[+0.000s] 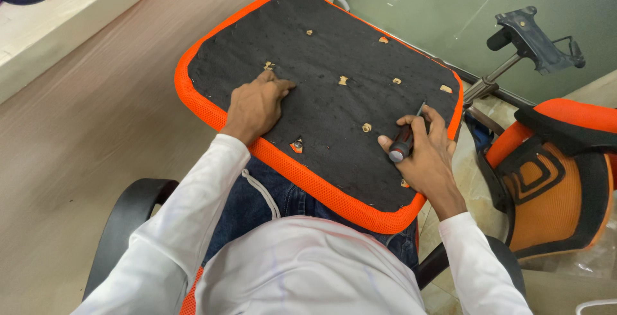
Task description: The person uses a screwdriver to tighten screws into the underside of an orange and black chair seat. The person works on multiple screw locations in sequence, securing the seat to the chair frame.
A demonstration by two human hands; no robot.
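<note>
The left hand (257,104) lies flat and spread, pressing on the upturned seat cushion (321,96), which rests across the person's lap. The cushion looks like a stiff board under black fabric, with a soft orange mesh rim: light, bulky, best gripped by its edges. The right hand (424,154) is wrapped around a screwdriver (405,140), whose rubbery handle seems grippy. A chair backrest (553,174) lies right.
</note>
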